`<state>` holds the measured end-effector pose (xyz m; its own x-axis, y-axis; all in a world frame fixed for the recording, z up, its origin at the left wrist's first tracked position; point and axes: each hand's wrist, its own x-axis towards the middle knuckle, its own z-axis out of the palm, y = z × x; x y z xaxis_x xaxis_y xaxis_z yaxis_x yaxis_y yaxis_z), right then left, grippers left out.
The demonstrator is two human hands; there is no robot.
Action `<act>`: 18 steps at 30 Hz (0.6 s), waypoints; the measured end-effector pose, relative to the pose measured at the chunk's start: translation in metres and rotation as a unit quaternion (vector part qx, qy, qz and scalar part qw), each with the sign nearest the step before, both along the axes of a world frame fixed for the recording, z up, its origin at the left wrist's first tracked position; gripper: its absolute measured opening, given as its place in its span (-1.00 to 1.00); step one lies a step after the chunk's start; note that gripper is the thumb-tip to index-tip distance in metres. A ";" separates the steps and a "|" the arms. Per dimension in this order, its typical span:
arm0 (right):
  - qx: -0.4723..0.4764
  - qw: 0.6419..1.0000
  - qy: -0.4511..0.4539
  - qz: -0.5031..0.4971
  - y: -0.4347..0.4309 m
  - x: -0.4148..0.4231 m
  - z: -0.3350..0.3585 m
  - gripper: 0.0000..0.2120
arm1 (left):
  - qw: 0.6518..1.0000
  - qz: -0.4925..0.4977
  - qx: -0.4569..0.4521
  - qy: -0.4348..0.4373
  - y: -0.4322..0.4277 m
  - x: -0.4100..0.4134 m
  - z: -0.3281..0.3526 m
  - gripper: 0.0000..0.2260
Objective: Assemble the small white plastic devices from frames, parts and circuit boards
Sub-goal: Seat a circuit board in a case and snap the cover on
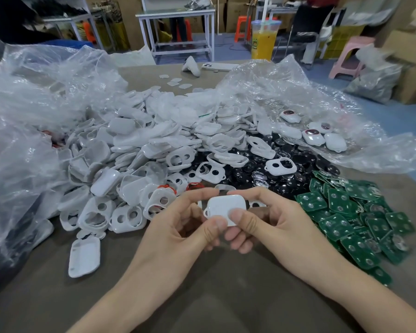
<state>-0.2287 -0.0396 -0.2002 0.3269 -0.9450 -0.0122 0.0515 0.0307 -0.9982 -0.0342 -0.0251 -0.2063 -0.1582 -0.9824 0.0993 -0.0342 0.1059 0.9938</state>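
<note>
- Where the two hands meet above the near part of the brown table (202, 292), a small white plastic device (222, 208) is held between them, its smooth closed side facing up and a small loop tab at its left corner.
- The left hand (183, 224) pinches the device's left side: thumb on the lower edge, forefinger curled over the top.
- The right hand (271, 222) pinches the right side in the same way, thumb pressed on the lower front edge and forefinger bent over the top right corner; the other fingers curl beneath.
- Just behind the hands lies a broad heap of white frames (154, 162), many with two round openings, mixed with solid white covers.
- One white cover (84, 257) lies apart on the table, left of the left forearm.
- Right of the heap is a spread of black round discs (296, 169), with a few frames on top.
- Green circuit boards (353, 219) are piled near the right hand, overlapping each other.
- Several closed white devices (324, 138) rest on a crumpled clear plastic bag (298, 92) at the far right; another clear bag (34, 104) billows on the left.
- At the table's far edge stand a cup of orange drink (264, 40) and a white phone (217, 66) lying flat.
</note>
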 end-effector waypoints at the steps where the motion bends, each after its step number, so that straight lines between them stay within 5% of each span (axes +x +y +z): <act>1: 0.006 1.000 -0.003 0.003 0.000 0.000 0.001 -0.71 | 1.000 -0.004 0.001 0.004 0.001 0.000 0.001 -0.73; 13: 0.074 0.993 -0.068 0.053 -0.007 -0.003 0.001 -0.85 | 0.998 -0.024 -0.053 -0.032 0.005 0.002 0.002 -0.73; 16: 0.090 0.992 -0.070 0.058 -0.009 -0.006 0.001 -0.81 | 0.978 0.006 -0.159 -0.132 0.004 0.001 -0.004 -0.75; 18: 0.111 0.990 -0.070 0.057 -0.010 -0.008 0.001 -0.73 | 0.934 0.019 -0.281 -0.221 0.000 0.001 -0.006 -0.80</act>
<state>-0.2366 -0.0497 -0.1993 0.4446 -0.8809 -0.1624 0.1726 0.2622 -0.9495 -0.0334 -0.0249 -0.2122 -0.2722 -0.8006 0.5338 -0.4420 0.5968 0.6697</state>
